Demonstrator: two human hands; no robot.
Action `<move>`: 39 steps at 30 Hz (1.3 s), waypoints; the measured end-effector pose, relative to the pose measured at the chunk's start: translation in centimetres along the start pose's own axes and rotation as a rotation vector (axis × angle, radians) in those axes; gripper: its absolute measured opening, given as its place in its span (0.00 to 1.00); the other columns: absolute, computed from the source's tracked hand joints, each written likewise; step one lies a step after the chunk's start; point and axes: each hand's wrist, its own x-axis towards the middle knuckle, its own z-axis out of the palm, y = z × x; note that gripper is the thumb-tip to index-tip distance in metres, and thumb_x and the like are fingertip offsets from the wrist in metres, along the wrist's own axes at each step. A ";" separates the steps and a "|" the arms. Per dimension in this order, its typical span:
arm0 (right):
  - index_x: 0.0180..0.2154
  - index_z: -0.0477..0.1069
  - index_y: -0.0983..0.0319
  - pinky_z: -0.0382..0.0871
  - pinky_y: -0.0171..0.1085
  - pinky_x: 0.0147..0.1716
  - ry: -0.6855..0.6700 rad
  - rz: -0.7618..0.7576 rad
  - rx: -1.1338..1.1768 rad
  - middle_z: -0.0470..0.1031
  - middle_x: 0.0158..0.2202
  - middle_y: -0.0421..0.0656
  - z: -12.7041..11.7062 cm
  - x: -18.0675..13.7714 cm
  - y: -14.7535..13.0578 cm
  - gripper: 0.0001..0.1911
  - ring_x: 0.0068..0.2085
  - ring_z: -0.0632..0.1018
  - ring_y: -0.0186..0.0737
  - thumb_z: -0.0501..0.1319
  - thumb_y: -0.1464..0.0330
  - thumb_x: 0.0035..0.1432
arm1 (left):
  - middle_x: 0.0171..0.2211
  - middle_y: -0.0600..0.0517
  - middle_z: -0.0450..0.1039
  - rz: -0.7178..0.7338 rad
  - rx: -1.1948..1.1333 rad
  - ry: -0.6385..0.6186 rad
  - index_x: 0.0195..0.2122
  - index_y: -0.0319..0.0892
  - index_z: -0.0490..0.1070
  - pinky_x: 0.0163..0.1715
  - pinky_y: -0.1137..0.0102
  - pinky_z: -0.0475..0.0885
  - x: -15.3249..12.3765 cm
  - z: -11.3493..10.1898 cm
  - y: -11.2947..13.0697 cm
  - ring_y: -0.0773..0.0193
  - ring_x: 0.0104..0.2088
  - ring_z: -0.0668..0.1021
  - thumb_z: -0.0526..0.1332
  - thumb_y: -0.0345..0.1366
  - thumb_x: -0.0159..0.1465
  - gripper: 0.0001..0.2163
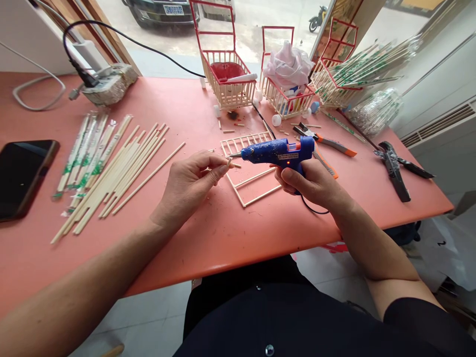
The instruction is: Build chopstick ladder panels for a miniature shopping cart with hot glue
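Two hands mid-gluing: left hand pinches a short wooden stick piece at the nozzle of the blue hot glue gun gripped closed-fisted by right hand, above the stick frame; next likely needs precise placement onto it.

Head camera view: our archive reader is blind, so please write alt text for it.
A right hand holds a blue glue gun, its nozzle at a short stick piece pinched in the left hand, over a salmon table with loose chopsticks at left.

The car's plate beyond the window perhaps reads "S0689A"; nothing else legible.
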 end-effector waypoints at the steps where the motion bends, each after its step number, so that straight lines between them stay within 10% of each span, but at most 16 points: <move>1: 0.34 0.71 0.59 0.58 0.38 0.24 0.004 0.000 0.000 0.67 0.24 0.36 0.0 0.0 0.0 0.33 0.25 0.66 0.34 0.70 0.36 0.69 | 0.31 0.51 0.80 -0.001 -0.004 0.004 0.35 0.48 0.88 0.32 0.67 0.70 0.0 0.0 0.0 0.63 0.30 0.74 0.76 0.43 0.66 0.07; 20: 0.35 0.73 0.61 0.59 0.39 0.32 0.149 -0.090 -0.323 0.70 0.29 0.41 0.1 -0.1 0.1 0.37 0.31 0.67 0.37 0.62 0.32 0.72 | 0.39 0.49 0.84 0.046 -0.019 0.021 0.35 0.46 0.87 0.41 0.67 0.79 -0.2 -0.2 0.3 0.59 0.42 0.83 0.79 0.42 0.64 0.07; 39: 0.38 0.75 0.61 0.60 0.38 0.31 0.080 -0.140 -0.280 0.70 0.28 0.40 0.3 -0.1 0.1 0.38 0.30 0.68 0.36 0.61 0.31 0.71 | 0.38 0.49 0.81 0.059 0.022 -0.034 0.37 0.45 0.88 0.32 0.68 0.71 0.0 -0.5 0.2 0.66 0.32 0.76 0.72 0.39 0.69 0.06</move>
